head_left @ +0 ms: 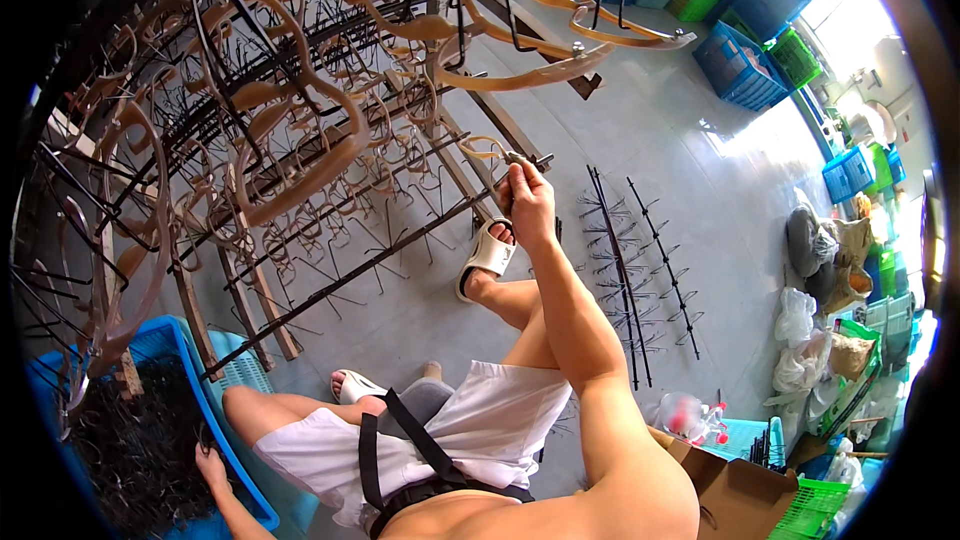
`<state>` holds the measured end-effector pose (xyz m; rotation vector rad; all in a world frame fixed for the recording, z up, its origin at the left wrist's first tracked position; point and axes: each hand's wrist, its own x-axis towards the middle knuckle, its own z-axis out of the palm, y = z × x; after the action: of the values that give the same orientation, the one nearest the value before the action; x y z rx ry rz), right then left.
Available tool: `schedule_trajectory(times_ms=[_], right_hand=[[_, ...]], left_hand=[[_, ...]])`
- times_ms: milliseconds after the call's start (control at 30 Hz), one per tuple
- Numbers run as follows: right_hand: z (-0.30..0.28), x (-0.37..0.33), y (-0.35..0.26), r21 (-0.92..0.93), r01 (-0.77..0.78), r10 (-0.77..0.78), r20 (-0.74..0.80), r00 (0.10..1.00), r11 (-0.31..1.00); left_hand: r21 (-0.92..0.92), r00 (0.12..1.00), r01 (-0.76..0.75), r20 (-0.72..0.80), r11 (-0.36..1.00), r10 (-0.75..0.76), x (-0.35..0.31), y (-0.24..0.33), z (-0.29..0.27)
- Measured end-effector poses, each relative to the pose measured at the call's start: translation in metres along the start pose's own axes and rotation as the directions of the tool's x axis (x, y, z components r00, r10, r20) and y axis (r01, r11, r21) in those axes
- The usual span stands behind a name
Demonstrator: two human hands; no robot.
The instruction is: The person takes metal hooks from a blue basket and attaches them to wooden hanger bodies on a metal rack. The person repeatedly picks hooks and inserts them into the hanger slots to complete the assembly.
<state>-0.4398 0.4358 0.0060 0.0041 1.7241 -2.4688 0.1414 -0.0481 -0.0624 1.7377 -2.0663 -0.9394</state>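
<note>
My right hand (527, 196) is raised in front of me and pinches the metal hook of a tan wooden hanger (487, 146) at the end of a dark metal rack bar (380, 258). Several more tan hangers (300, 140) hang on the rack's pegs to the left and above. My left hand (212, 468) reaches down at the lower left into a blue crate (180, 340) filled with dark metal hooks (140, 440). I sit with bare legs, white shorts and white sandals (487, 256).
Two loose black peg bars (640, 270) lie on the grey floor to the right. Blue and green crates (745, 65) stand at the back right. White and grey bags (810, 340) pile along the right. A cardboard box (740, 490) and a green basket (815, 510) sit at lower right.
</note>
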Motion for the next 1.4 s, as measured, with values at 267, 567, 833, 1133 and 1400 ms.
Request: schedule_trajectory(times_ms=[267,567,833,1133,1400], right_hand=[[-0.004,-0.011,0.004,-0.387,0.145,-0.127,0.073,0.989,0.91],[-0.007,-0.006,0.007,-0.525,0.156,-0.174,0.016,0.985,0.837],[-0.005,-0.004,0.009,-0.548,0.224,-0.236,0.05,0.97,0.806],[0.0,-0.002,0.008,-0.632,0.226,-0.257,0.043,0.965,0.741],[-0.006,0.006,0.01,-0.199,0.088,-0.086,0.018,0.996,0.976]], left_hand=[[0.41,0.954,-0.298,0.163,0.862,0.251,0.006,0.033,-0.016],[0.168,0.997,0.022,-0.077,0.986,-0.009,0.03,0.005,-0.03],[0.081,0.993,-0.116,0.012,0.99,0.115,0.011,0.008,-0.013],[-0.097,0.957,0.076,0.286,0.992,-0.045,-0.013,0.058,-0.032],[-0.035,0.904,0.001,0.427,0.999,0.014,-0.031,0.084,-0.042]])
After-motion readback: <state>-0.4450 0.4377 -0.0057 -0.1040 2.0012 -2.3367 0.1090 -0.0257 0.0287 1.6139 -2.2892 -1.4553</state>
